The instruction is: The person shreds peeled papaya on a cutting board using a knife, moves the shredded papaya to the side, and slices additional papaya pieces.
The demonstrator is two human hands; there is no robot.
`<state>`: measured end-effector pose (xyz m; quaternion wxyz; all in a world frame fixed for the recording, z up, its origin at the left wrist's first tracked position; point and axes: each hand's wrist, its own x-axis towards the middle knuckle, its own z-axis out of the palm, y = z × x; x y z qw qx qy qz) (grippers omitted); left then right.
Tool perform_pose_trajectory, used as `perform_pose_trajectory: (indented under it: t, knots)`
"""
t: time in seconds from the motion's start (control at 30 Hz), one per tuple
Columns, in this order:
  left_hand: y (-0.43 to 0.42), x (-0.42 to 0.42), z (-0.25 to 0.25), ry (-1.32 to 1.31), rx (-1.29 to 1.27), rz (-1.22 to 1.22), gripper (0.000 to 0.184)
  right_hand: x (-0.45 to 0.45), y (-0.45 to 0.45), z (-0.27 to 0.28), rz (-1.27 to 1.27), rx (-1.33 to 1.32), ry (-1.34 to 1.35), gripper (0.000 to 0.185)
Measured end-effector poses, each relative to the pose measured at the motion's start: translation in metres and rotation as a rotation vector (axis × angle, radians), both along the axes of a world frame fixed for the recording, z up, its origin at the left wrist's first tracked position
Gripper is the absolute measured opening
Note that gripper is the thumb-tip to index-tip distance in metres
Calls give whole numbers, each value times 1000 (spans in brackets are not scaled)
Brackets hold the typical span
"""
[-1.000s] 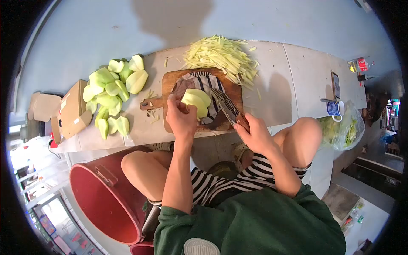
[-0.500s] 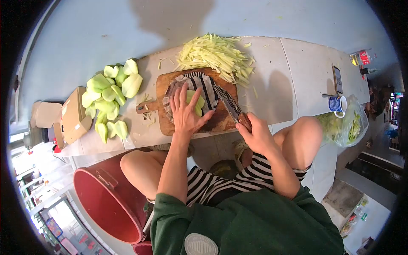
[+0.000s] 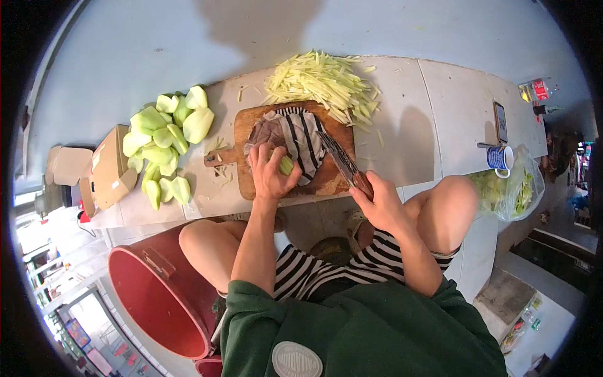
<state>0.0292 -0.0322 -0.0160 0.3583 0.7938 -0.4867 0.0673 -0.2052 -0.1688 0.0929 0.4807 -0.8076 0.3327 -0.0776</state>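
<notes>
My left hand (image 3: 271, 174) is curled round a pale green vegetable piece (image 3: 286, 166), over the lower part of a crumpled striped cloth (image 3: 306, 139). The cloth lies on a wooden cutting board (image 3: 338, 182) with its handle to the left. My right hand (image 3: 375, 200) grips the wooden handle of a knife (image 3: 342, 162); its dark, marked blade points up and left, over the right edge of the cloth. Behind the board is a heap of pale green strips (image 3: 320, 81). Several peeled green pieces (image 3: 160, 141) are piled to the left.
An open cardboard box (image 3: 110, 169) stands at the far left, above a large red bucket (image 3: 163, 295). To the right are a phone (image 3: 500, 122), a blue mug (image 3: 496, 158), a plastic bag of green scraps (image 3: 512, 188) and a bottle (image 3: 534, 91) by the wall.
My left hand has gone from spread flat over the green piece to fingers curled round it, and has drawn slightly towards me. The knife stays nearly in place in my right hand.
</notes>
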Motion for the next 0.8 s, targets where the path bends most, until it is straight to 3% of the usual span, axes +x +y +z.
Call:
perform_pose_trajectory:
  t: [0.1,0.17,0.4,0.5,0.57,0.8]
  knots:
    - [-3,-2,9,-24,71,26,38,-2,-1,2,-7,-16,1,31]
    - [-2,3,19,-93,107,-96,37,-1,1,6,-5,-7,15,31]
    - [-3,9,6,-52,22,-52,41,-2,-2,9,-13,-2,10,31]
    - [-16,14,17,-87,47,-175,40,-2,-1,6,-21,12,15,31]
    - [-31,22,15,-162,39,-457,38,1,-2,5,-7,13,19,30]
    - [-23,26,9,-130,171,-508,36,0,-7,7,-32,27,33,31]
